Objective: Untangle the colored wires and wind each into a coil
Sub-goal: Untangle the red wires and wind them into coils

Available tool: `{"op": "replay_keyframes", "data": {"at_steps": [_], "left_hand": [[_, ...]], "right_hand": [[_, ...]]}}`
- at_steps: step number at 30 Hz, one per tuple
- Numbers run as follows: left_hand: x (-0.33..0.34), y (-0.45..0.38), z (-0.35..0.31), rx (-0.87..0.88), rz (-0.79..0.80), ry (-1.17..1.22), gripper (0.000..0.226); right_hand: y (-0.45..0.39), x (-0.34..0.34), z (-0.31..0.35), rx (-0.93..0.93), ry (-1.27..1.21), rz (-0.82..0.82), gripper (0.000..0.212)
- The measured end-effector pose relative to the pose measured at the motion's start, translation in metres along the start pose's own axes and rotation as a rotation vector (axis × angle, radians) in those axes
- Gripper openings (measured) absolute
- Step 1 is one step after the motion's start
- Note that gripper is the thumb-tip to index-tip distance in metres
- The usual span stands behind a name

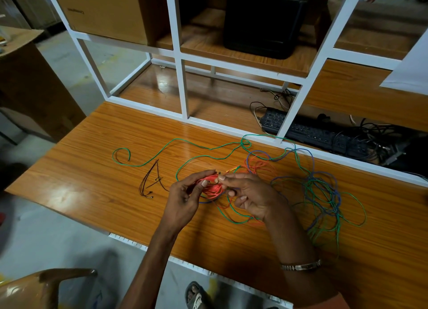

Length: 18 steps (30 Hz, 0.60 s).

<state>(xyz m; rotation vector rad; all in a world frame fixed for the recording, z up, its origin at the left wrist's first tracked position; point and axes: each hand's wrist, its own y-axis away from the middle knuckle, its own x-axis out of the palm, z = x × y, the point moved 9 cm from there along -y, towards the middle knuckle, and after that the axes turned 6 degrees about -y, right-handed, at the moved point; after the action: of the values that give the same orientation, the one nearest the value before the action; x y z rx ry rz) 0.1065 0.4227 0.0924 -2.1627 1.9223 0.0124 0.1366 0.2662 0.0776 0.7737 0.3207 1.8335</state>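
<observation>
A small coil of red wire sits between both hands above the wooden table. My left hand grips the coil from the left, fingers curled round it. My right hand pinches the coil's top with thumb and forefinger. A long green wire snakes across the table to the left and back. To the right lies a tangle of green and blue wire, with loose red strands running into it. Under my right hand more red and green wire loops out.
Several thin black ties lie left of my hands. A white metal frame stands along the table's far edge, a black keyboard and cables behind it. A brown chair is at the lower left; a sandalled foot shows below.
</observation>
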Motion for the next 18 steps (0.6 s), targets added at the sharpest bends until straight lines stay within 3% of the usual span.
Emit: {"op": "replay_keyframes", "data": {"at_steps": [6, 12, 18], "left_hand": [[0.0018, -0.0011, -0.0063, 0.020, 0.026, -0.019, 0.029], [0.0016, -0.0029, -0.0095, 0.031, 0.029, -0.037, 0.028], [0.0036, -0.0048, -0.0088, 0.024, 0.043, -0.035, 0.028]], "right_hand": [[0.0014, -0.0024, 0.0005, 0.000, 0.006, 0.007, 0.018], [-0.0002, -0.0043, 0.0022, -0.032, 0.009, -0.004, 0.033], [-0.0011, -0.0062, 0.0026, -0.028, 0.008, 0.003, 0.034]]}}
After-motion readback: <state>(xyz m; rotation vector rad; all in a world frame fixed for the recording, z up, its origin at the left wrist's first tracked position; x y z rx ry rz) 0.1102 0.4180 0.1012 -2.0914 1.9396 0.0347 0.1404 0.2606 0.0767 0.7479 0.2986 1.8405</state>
